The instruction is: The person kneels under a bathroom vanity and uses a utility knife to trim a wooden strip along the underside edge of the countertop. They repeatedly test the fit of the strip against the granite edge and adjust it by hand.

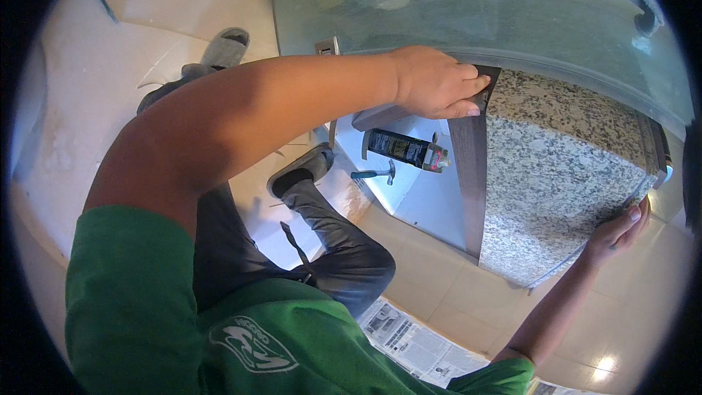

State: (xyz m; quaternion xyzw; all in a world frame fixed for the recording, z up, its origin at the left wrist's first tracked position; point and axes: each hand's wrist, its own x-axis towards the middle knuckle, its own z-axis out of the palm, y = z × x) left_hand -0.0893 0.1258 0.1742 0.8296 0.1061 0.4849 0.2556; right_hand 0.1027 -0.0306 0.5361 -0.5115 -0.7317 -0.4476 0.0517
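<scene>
A speckled granite-patterned panel [556,168] stands on the right, against a dark brown wooden edge strip [470,183]. My left hand [437,84] reaches across to the strip's far end, its fingers and thumb closed over that end where it meets the granite. Down at the panel's near right corner, my right hand [621,230] grips the edge, fingers partly hidden behind it. Between my left hand and my legs, a black bottle or can [398,148] with a light, colourful end lies in a white open cabinet [435,208]. A hammer [380,172] with a teal handle rests near it.
A large greenish glass sheet [453,11] spans the far side, right behind my left hand and the panel. Newspaper [417,344] covers part of the tiled floor [439,278] near me. My slippered foot [301,170] is beside the cabinet. A small metal-framed piece [327,47] sits by the glass.
</scene>
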